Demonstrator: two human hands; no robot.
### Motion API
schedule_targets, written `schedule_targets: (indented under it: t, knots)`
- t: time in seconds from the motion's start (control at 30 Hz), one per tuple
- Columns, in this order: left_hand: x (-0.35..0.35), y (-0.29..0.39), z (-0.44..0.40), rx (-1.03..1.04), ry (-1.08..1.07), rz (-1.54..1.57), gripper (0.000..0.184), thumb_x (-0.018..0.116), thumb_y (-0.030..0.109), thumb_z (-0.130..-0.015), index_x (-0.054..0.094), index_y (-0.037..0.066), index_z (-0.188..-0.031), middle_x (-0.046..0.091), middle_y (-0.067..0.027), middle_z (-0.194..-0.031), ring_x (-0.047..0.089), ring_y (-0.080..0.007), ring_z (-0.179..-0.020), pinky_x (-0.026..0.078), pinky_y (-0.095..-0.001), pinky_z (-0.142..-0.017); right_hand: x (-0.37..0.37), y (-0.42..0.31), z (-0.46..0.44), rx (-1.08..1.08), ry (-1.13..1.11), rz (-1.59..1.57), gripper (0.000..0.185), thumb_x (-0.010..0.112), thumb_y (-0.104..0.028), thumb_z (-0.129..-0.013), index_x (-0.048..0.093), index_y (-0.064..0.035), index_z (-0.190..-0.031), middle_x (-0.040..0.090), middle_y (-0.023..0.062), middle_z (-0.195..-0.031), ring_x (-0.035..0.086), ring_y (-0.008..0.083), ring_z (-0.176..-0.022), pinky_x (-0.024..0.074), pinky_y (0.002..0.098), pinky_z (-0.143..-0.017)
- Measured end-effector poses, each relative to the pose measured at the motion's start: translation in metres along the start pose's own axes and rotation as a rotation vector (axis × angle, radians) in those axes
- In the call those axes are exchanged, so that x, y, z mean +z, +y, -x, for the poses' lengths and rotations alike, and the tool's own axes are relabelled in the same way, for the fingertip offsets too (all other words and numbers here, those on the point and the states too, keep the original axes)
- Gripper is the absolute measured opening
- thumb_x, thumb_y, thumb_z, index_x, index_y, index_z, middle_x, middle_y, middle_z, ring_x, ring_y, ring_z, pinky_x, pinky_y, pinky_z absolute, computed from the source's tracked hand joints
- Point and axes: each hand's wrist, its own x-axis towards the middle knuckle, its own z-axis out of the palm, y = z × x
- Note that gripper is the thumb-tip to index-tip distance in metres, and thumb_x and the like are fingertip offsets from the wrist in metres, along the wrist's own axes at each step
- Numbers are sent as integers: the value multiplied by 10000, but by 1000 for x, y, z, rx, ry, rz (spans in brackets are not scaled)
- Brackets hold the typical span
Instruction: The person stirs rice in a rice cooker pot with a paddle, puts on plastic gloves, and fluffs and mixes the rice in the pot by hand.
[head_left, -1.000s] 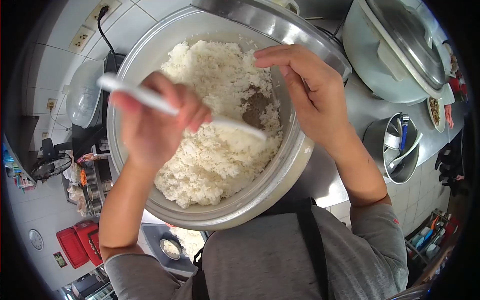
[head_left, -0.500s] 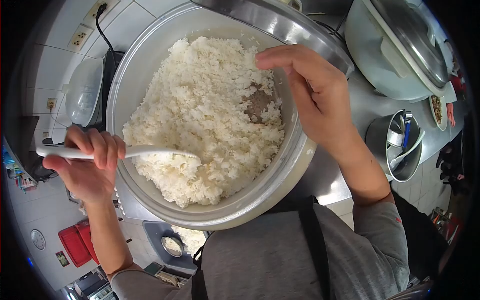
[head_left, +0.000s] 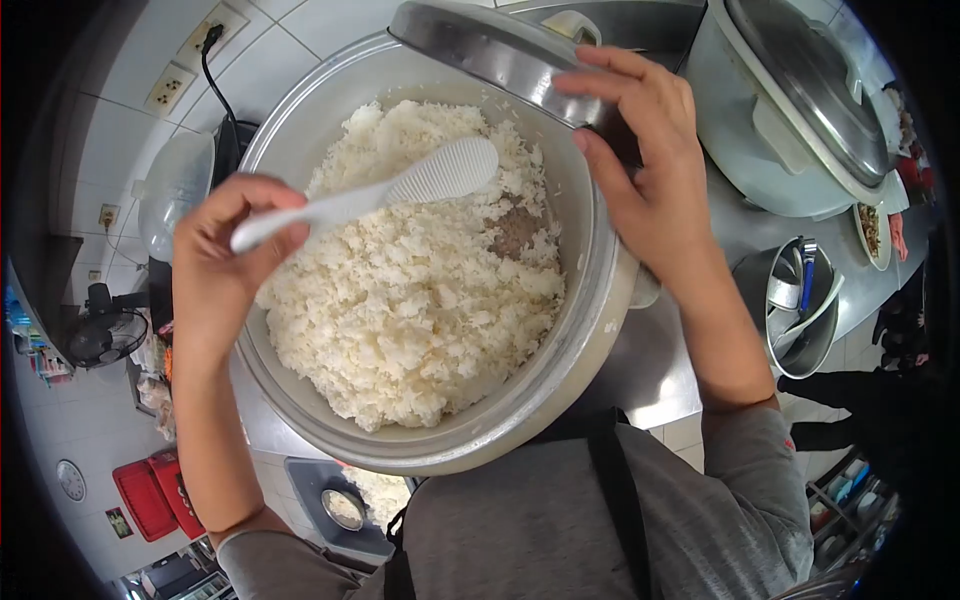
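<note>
Pinch grip: your left hand (head_left: 212, 248) on the rice paddle (head_left: 345, 205), above the rice (head_left: 390, 310).
Right hand (head_left: 660, 155) spread at the lid (head_left: 480, 48), one o'clock, contact unclear; keep your blade inside the pot (head_left: 598, 325).

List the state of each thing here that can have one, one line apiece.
Near pot, open, rice inside
Rice, heaped, loose-grained
Near lid, tilted, off the pot's mouth
Paddle, in the left hand, above the rice
Far pot, covered
Steel container, open, utensils inside
Plug, in its socket
Fan, running or not: cannot tell
</note>
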Motion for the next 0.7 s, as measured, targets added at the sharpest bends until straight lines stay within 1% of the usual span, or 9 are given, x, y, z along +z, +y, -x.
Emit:
schedule_targets:
  t: [0.07,0.2,0.23,0.37,0.47,0.5,0.6,0.63,0.7]
  knots:
    - [-4,11,5,-37,-106,-288,355,627,-155,-745,677,50,-1031,620,-27,-1014,581,-133,-908,442,-239,-810,1,14,-10,-18,0,6,317,601,56,-789,693,-115,-1040,587,81,-1254,510,304,-1115,387,410,-960]
    - [28,9,9,274,-114,-812,456,604,-127,-724,642,67,-1135,627,-139,-1060,646,-257,-887,516,-337,-776,-6,37,-41,-81,-79,208,308,640,-35,-816,666,-75,-1120,493,136,-1375,374,370,-1307,269,516,-1088]
    - [36,6,5,417,-94,-922,415,649,-31,-775,628,87,-1173,660,-160,-998,651,-318,-851,519,-402,-752,-4,35,-46,-85,-57,272,317,644,-51,-821,658,-62,-1137,480,154,-1388,353,391,-1329,258,536,-1096]
    - [34,7,-5,144,-447,-1061,349,714,147,-819,639,77,-1153,656,-133,-710,655,-348,-752,508,-426,-721,9,10,-52,-130,60,478,332,647,-56,-805,647,-40,-1136,482,184,-1374,363,451,-1308,271,560,-1064]
    - [21,24,-12,99,-348,-941,355,711,147,-821,637,61,-1157,654,-159,-735,652,-357,-741,501,-434,-742,12,3,-42,-104,-38,411,339,645,-43,-786,646,-38,-1125,475,178,-1381,357,447,-1313,274,554,-1053]
    - [16,25,-15,148,-315,-892,399,690,135,-853,600,41,-1229,658,-145,-727,662,-287,-676,508,-387,-642,13,5,-39,-106,-30,405,341,645,-41,-781,646,-38,-1123,470,175,-1388,351,443,-1319,274,552,-1053]
    - [22,21,-37,-291,-427,-274,464,661,108,-887,530,13,-1322,644,-117,-743,628,-182,-613,481,-312,-512,10,-2,-38,-58,-68,388,343,632,-15,-775,649,-43,-1116,451,170,-1413,335,434,-1336,269,548,-1053]
    - [27,8,-43,-382,-438,-67,525,648,115,-907,463,-26,-1377,610,-103,-730,556,-154,-499,464,-294,-470,12,2,-37,-78,-54,380,333,629,-8,-776,652,-44,-1107,451,171,-1413,334,435,-1337,268,548,-1053]
    - [38,3,-49,-515,-471,-22,536,631,115,-921,439,-21,-1404,608,-109,-735,559,-162,-506,475,-299,-471,17,10,-34,-125,6,375,313,631,1,-777,670,-71,-1078,473,134,-1399,360,407,-1320,275,524,-1058]
